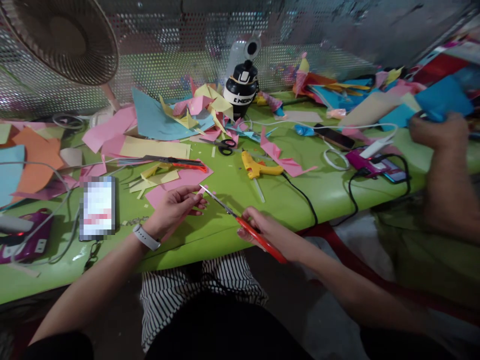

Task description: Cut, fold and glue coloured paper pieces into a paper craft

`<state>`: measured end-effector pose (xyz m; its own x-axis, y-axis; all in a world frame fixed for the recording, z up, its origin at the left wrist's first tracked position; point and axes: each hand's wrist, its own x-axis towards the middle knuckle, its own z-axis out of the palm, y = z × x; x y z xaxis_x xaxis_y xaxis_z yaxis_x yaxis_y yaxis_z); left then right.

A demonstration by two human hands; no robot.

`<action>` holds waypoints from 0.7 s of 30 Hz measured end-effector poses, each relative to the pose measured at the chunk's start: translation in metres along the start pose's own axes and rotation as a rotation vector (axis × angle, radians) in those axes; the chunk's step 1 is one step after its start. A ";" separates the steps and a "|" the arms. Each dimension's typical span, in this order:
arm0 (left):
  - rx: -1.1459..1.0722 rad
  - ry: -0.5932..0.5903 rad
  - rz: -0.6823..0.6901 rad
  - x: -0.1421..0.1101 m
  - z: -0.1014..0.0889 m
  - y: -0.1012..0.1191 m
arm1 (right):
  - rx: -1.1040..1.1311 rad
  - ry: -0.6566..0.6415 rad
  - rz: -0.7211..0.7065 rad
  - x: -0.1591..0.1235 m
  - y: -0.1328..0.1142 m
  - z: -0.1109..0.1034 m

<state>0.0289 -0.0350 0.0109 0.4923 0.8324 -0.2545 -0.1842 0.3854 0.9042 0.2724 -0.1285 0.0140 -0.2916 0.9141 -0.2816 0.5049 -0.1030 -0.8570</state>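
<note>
Over the front of the green table, my left hand (176,207) pinches a small piece of pink paper (202,191) at its fingertips. My right hand (257,227) is closed around the red handles of a pair of scissors (261,239). The scissor blades point up and left, their tips right at the pink piece; whether they touch it I cannot tell. Behind my left hand lies a larger pink sheet (157,197). A red cutter knife (187,163) and cut yellow paper strips (159,177) rest just beyond it.
A yellow glue gun (258,167) with a black cord lies ahead of my right hand. Black-handled scissors (227,146), a black bottle (240,90) and a phone (97,207) are on the table (225,220). A fan (63,40) stands at left. Another person's hand (438,130) holds blue paper at right.
</note>
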 end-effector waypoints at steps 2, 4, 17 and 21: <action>0.004 0.003 -0.015 0.000 0.000 0.000 | 0.003 0.003 0.006 0.000 0.003 0.001; 0.016 0.004 -0.046 0.001 0.000 -0.001 | -0.001 0.016 0.009 0.000 0.005 0.000; 0.010 -0.025 -0.087 0.005 -0.005 -0.003 | 0.023 0.011 0.101 -0.007 -0.002 -0.010; -0.006 -0.014 -0.031 0.004 -0.006 0.001 | 0.050 -0.031 0.021 -0.012 0.007 -0.010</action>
<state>0.0257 -0.0293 0.0091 0.5095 0.8145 -0.2775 -0.1737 0.4132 0.8939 0.2876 -0.1359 0.0155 -0.3067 0.8992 -0.3120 0.4701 -0.1419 -0.8712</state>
